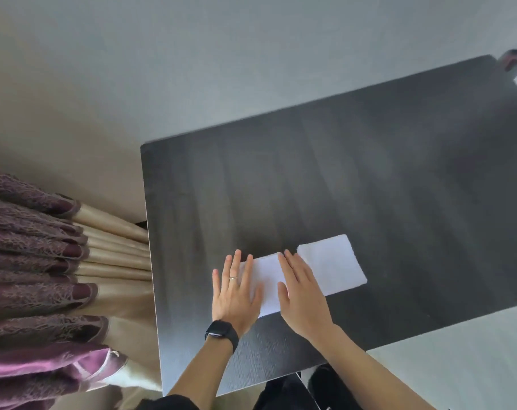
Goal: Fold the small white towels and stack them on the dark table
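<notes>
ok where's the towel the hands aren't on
In the head view the free towel lies flat on the dark table, just right of the right hand and of the other towel pressed under it.

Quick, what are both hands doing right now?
Left hand: open, flat on the towel.
Right hand: open, flat on the same towel.

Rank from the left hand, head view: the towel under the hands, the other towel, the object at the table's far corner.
1. Towel under the hands: touching the left hand.
2. Other towel: rightward, past the right hand.
3. Object: far right corner.
</notes>
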